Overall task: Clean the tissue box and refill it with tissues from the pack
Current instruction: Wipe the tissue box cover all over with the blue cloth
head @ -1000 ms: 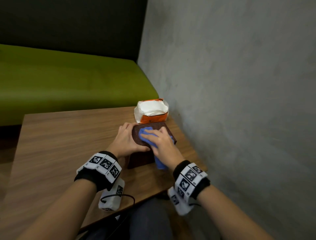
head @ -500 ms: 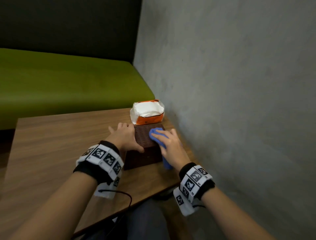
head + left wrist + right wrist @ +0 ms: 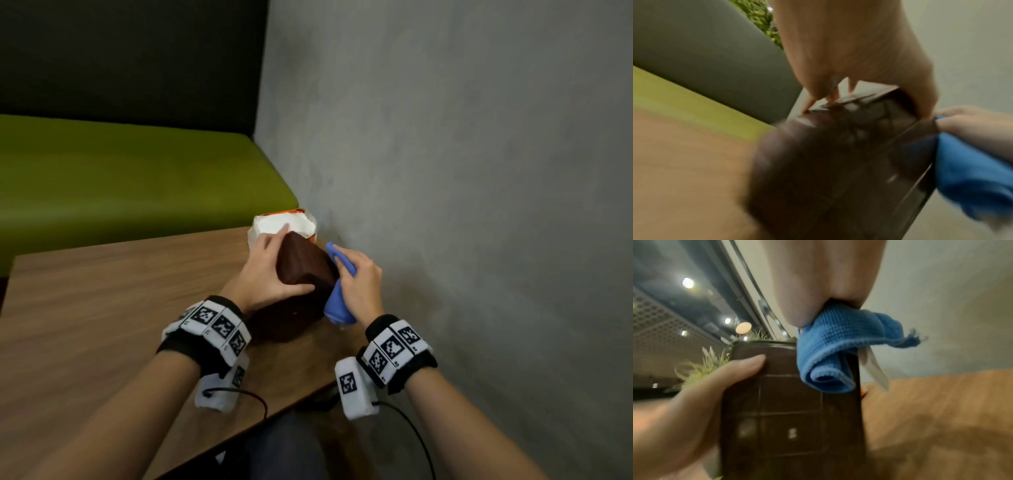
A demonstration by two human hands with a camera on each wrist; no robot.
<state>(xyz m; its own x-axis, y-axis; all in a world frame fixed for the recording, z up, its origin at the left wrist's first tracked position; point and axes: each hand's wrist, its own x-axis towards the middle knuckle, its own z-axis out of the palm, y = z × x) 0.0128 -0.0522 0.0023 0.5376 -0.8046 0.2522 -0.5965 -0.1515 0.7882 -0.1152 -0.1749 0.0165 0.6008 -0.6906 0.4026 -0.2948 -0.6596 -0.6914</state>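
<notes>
The dark brown tissue box (image 3: 301,267) is tipped up on its near edge on the wooden table (image 3: 102,308). My left hand (image 3: 263,274) grips its left side and top, thumb across the near face (image 3: 748,365). My right hand (image 3: 359,284) holds a blue cloth (image 3: 337,305) against the box's right side; the cloth (image 3: 838,344) hangs from my palm beside the box (image 3: 793,402). In the blurred left wrist view, the box (image 3: 849,146) and cloth (image 3: 970,170) show. Behind the box stands the opened orange and white tissue pack (image 3: 284,224).
A grey concrete wall (image 3: 445,171) runs close along the table's right edge. A green bench seat (image 3: 120,185) with a dark backrest lies beyond the table's far edge. Bare wood spreads to the left of the box.
The box has been tipped up from lying flat, its far end raised by my left hand. My right hand with the cloth moved from the top to the right side.
</notes>
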